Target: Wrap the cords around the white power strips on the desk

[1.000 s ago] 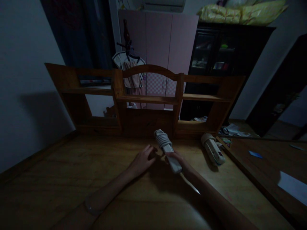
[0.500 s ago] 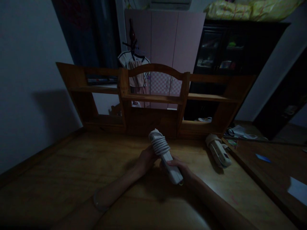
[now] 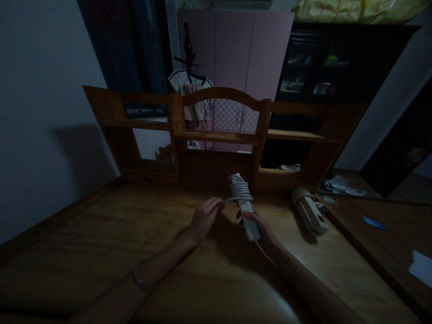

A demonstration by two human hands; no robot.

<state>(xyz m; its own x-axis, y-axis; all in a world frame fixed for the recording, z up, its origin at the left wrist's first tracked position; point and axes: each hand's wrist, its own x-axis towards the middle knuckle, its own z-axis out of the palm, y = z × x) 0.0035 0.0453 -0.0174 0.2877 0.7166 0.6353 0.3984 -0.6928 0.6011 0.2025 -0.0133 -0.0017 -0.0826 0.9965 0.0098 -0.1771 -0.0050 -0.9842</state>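
A white power strip [image 3: 250, 220] is tilted above the wooden desk, its far end wrapped in several turns of its own white cord [image 3: 240, 191]. My right hand [image 3: 261, 227] is closed around the strip's near half, thumb on top. To the left, my left hand [image 3: 206, 217] pinches a stretch of the cord that runs out taut from the coils. Another length of cord hangs from the strip's near end, by my right wrist. A second cord-wrapped power strip [image 3: 311, 213] lies on the desk at the right, touched by neither hand.
Along the desk's [image 3: 101, 252] back edge stands a low wooden shelf unit [image 3: 216, 139]. A wall [image 3: 40, 135] borders the left side. At right, a lower brown surface [image 3: 357, 234] holds a blue card [image 3: 373, 222] and white paper [image 3: 421, 265].
My left hand has moved left, away from the strip, drawing a length of cord out from the coils. The strip and my right hand have shifted slightly right and farther from me.
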